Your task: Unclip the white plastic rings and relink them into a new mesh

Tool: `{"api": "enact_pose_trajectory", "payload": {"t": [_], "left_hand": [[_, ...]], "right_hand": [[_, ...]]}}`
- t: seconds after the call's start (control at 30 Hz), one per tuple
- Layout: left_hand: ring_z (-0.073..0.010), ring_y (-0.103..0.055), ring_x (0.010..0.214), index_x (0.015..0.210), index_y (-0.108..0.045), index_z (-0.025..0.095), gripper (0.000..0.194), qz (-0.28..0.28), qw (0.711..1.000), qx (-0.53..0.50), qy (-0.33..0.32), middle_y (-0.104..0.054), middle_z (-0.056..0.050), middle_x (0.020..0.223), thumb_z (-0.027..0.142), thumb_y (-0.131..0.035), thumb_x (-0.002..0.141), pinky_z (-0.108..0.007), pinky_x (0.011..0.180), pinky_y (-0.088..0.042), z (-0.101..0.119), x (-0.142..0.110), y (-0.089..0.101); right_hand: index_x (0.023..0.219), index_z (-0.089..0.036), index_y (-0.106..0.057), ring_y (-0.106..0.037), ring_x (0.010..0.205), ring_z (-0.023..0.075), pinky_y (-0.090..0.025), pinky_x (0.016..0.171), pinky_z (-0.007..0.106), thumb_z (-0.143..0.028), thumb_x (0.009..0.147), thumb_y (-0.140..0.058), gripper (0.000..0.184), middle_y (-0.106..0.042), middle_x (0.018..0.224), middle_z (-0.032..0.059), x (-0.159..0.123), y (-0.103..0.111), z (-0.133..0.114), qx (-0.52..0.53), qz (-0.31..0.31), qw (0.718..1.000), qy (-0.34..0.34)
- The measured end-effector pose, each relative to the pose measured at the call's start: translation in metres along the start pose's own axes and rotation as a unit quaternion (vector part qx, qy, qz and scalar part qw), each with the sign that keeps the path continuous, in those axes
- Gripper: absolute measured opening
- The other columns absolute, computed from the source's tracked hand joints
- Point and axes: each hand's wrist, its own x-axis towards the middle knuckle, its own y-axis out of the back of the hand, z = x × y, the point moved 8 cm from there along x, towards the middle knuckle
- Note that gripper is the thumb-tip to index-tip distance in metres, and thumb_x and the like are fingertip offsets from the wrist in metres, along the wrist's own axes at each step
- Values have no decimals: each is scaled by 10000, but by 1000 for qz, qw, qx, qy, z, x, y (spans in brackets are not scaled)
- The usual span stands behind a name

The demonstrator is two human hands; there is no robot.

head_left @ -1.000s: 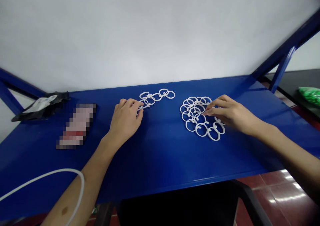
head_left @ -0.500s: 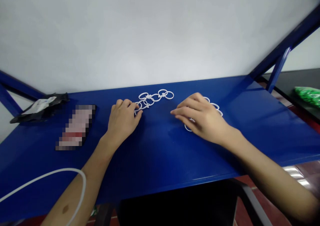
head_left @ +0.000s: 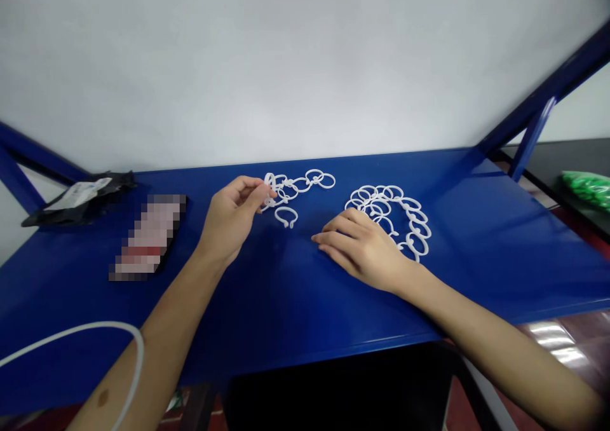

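Observation:
My left hand [head_left: 232, 216] pinches a white plastic curtain ring [head_left: 269, 178] between thumb and fingertips, just above the table. Behind and beside it lies a small pile of similar white rings [head_left: 298, 188], some overlapping. One loose C-shaped ring [head_left: 286, 208] with knobbed ends rests between my hands, nearer the left. My right hand [head_left: 359, 246] is low over the blue table [head_left: 305, 310], fingers stretched out to the left and nothing seen in them. Partly hidden behind it is a curved chain of several white rings [head_left: 419, 229].
At the left lie a black plastic packet [head_left: 81, 199] with a white label and a pixelated flat rectangular object [head_left: 150, 234]. A white cord [head_left: 95, 324] loops across my left forearm. A green bagged item [head_left: 588, 189] sits beyond the blue frame [head_left: 534, 129] at right.
My left hand has turned and lifted, with a ring in its fingertips. A loose ring now shows to its right. My right hand has moved left and nearer me, uncovering more of the chain.

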Motion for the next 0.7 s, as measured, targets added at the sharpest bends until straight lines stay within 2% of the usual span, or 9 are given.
{"api": "enact_pose_trajectory", "payload": {"t": [0.1,0.2,0.3,0.4,0.47,0.57,0.7], "left_hand": [[-137,-622,740,866,-646,178,101,-9,993,-112,25,-714,-44,847,268,-690,862,-285,685,-500,-2,-2,-8],[-144,-647,725,978,-605,202,164,-26,982,-184,40,-697,-16,774,207,-699,844,-298,688,-531,-1,-6,-18],[-160,-684,759,1077,-619,230,216,-83,970,-221,51,-701,-9,784,234,-692,873,-337,737,-572,0,-15,-34],[-167,-707,789,986,-697,217,142,-149,950,-261,84,-719,-24,838,278,-732,863,-366,803,-604,-3,-28,-55],[-160,-714,797,969,-730,215,159,-170,936,-288,105,-732,-27,870,282,-776,832,-358,829,-614,-5,-36,-65],[-155,-713,805,1002,-750,215,207,-176,937,-281,108,-744,-38,899,290,-805,817,-332,822,-622,-8,-41,-70],[-162,-708,781,1009,-756,204,220,-171,964,-183,89,-742,-50,888,354,-778,850,-305,741,-623,-10,-40,-66]], "right_hand": [[1135,-175,-699,-611,913,236,-527,798,412,-246,1023,-498,241,-714,1010,108,1,-3,0,-5,-1,1000,-15],[1197,-164,-654,-635,946,245,-547,815,421,-254,1025,-490,254,-700,1055,121,1,-3,0,-13,15,999,-35],[1268,-149,-587,-654,1009,248,-570,837,408,-266,1017,-512,286,-665,1161,149,1,-1,1,-6,51,997,-66],[1283,-170,-548,-652,1081,252,-577,862,405,-281,1005,-546,299,-638,1253,157,0,2,3,10,86,993,-80],[1225,-202,-563,-658,1061,241,-572,868,406,-275,1007,-552,230,-668,1220,128,-1,3,4,28,100,991,-81],[1089,-219,-593,-664,945,204,-558,829,373,-247,1012,-552,91,-718,1050,76,-3,4,9,76,117,986,-87],[1005,-211,-602,-643,852,166,-530,772,320,-211,1001,-570,32,-700,933,45,-5,6,16,130,135,976,-110]]}}
